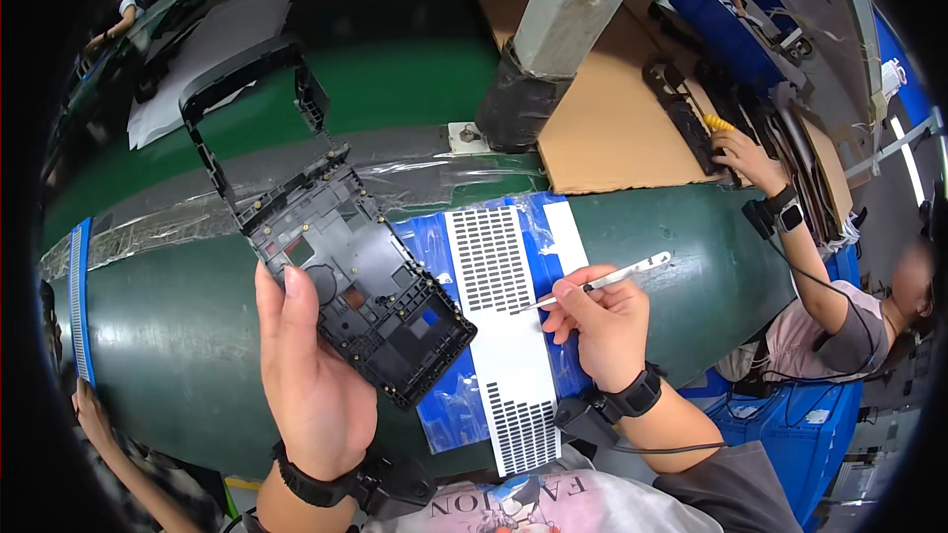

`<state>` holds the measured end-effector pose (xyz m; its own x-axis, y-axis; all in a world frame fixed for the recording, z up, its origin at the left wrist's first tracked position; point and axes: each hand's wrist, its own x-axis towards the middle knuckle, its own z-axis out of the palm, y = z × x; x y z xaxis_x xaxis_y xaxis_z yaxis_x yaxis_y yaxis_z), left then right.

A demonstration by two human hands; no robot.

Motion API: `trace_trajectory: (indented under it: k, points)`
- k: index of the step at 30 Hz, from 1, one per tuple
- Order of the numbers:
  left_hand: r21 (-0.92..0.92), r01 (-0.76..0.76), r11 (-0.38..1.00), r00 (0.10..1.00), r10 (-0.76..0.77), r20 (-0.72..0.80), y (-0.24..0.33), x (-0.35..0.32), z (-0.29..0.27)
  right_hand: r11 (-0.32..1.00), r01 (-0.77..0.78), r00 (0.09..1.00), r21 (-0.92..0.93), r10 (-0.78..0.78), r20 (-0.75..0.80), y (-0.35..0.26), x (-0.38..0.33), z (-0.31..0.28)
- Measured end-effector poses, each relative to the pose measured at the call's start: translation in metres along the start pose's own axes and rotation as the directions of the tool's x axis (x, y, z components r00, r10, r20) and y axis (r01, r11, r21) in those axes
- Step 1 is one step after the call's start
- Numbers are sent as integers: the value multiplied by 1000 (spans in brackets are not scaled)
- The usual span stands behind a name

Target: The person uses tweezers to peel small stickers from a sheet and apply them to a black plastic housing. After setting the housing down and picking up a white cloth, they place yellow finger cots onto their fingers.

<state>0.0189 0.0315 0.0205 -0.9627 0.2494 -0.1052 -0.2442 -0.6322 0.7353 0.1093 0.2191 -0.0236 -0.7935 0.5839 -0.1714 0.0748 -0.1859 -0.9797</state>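
Observation:
My left hand point(314, 375) is closed on a black plastic housing point(360, 271), gripping its left edge with the thumb on the inner face. A black frame-like handle point(242, 74) stands out from the housing's far end. In my right hand point(602, 321) is a pair of silver tweezers point(627, 271), pinched between thumb and fingers. The tweezers' tips point left, at a white sheet of small black rectangular stickers point(489, 257). Rows of stickers fill the sheet's far and near parts; its middle is bare white. Beneath the sheet lies a blue plastic-wrapped board point(439, 424).
A grey post point(568, 15) with a black-wrapped foot rises beyond the sheet. Brown cardboard point(612, 128) covers the far right of the green table point(178, 336). At right a co-worker's hand point(746, 158) touches black parts. Another person's hand point(92, 419) holds a blue-edged strip at left.

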Motion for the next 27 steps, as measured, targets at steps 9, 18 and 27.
trace_trajectory:
  k: [9, 18, 27]
  points:
    - [-12, 23, 1000, 999, -22, 36, -4, 1, 1, 999, -32, 999, -13, 32, 30, -1, 0, -1]
    - [-113, 278, 954, 953, -258, 159, -8, -10, 4, 957, -143, 960, 254, 72, 270, -44, -21, 12]
    - [-114, 399, 910, 897, -361, 254, -7, -12, 7, 975, -16, 950, 221, -54, 307, -36, -31, 47]
